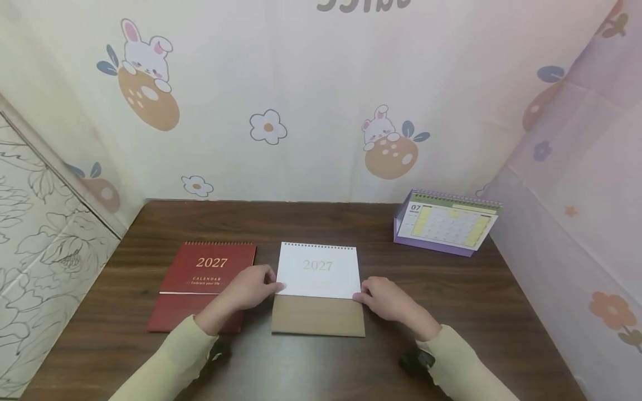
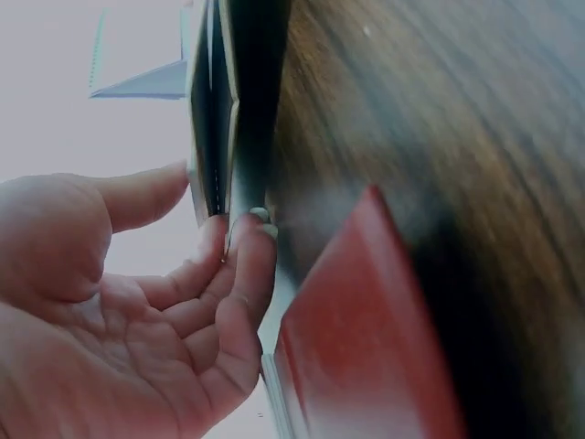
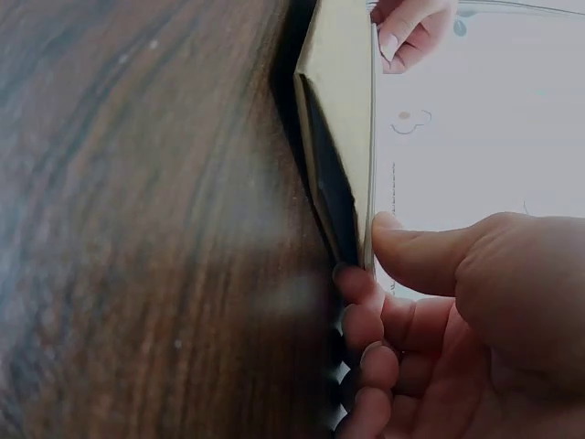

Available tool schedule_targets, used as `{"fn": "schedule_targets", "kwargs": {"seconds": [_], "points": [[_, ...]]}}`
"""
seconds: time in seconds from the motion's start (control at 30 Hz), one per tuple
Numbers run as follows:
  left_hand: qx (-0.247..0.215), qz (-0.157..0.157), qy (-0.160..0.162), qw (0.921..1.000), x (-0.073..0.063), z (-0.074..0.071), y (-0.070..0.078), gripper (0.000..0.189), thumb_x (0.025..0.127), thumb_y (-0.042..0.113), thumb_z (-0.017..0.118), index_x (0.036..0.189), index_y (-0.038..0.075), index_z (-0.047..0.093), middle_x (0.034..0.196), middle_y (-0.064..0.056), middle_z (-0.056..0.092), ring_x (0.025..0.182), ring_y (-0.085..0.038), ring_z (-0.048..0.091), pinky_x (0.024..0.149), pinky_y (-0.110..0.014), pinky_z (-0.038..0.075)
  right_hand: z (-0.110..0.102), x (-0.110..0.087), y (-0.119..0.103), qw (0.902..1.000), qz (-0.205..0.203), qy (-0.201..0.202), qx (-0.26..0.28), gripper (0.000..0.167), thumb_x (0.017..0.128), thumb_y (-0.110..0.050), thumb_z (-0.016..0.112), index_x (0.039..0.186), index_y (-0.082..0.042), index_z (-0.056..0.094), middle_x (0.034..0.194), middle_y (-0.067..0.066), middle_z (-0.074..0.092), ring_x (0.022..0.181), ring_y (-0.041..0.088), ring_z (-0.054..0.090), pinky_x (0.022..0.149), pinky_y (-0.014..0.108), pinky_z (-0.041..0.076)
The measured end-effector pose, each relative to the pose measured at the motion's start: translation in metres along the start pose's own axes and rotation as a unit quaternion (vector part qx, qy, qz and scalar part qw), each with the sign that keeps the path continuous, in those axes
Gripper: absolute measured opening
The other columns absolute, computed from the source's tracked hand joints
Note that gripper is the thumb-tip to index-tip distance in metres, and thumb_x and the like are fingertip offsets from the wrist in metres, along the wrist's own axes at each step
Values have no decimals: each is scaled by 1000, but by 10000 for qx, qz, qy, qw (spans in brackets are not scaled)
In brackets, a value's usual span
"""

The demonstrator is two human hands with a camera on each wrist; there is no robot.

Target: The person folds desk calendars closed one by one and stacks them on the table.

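A white spiral-bound 2027 desk calendar (image 1: 318,278) with a tan base (image 1: 318,316) lies low in the middle of the table. At its left edge, my left hand (image 1: 251,288) pinches the side between thumb and fingers. My right hand (image 1: 387,299) pinches the opposite edge, near the lower right corner of the white pages. Both wrist views look at the calendar side-on. A narrow dark gap shows between its boards, with the right thumb (image 3: 416,251) on the page side and the fingertips (image 3: 361,325) at the board's back.
Left of the white calendar lies a red 2027 calendar (image 1: 173,312), partly behind my left forearm. A purple-based calendar (image 1: 446,223) stands upright at the back right of the wooden table (image 1: 321,367). A printed cloth (image 1: 311,156) hangs behind the table.
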State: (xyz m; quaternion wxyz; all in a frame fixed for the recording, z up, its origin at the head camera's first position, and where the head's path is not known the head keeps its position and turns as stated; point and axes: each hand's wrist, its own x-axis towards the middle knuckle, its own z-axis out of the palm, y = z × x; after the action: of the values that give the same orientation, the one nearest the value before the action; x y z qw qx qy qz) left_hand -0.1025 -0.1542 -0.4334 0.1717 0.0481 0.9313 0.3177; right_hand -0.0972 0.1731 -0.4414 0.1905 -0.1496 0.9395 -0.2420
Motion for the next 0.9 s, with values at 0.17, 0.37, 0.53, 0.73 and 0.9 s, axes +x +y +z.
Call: {"fn": "schedule_targets", "kwargs": {"seconds": [0.17,0.37,0.53,0.73,0.9], "points": [[-978,6,188,9950,0,-1,-5,18,88,23,78,90,10,67,81,-1,62,73,-18,57,65,-34,47,-1,-2,5,9998,-119,-9,133,19,96,-22,68,79,-14,63,68,0,51,63,15,49,59,32,43],[-1906,-270,386,9805,-1,1,-15,21,85,20,81,96,6,70,86,-3,69,79,-19,63,75,-37,52,-6,-5,8,9960,-188,-125,865,14,98,-23,66,87,-13,66,75,0,55,69,16,53,63,34,46],[-2646,-567,546,9611,-6,-4,-22,29,84,20,82,105,3,71,95,-7,73,86,-20,66,84,-39,54,-6,-5,6,9819,-297,-204,1862,18,98,-25,65,88,-11,69,80,1,64,74,17,61,70,34,51],[-3154,-787,687,9432,-15,-15,-35,39,86,21,81,117,2,69,103,-10,73,93,-21,68,87,-37,55,0,-1,-11,9684,-362,77,2467,20,94,-26,70,83,-10,72,78,2,67,74,21,62,70,34,52],[-3093,-865,669,9447,-26,-28,-51,53,89,26,78,134,4,60,113,-10,70,102,-21,66,98,-43,48,9,6,-32,9701,-464,211,2372,20,94,-26,71,79,-13,71,72,0,65,69,22,59,63,33,47]]}}
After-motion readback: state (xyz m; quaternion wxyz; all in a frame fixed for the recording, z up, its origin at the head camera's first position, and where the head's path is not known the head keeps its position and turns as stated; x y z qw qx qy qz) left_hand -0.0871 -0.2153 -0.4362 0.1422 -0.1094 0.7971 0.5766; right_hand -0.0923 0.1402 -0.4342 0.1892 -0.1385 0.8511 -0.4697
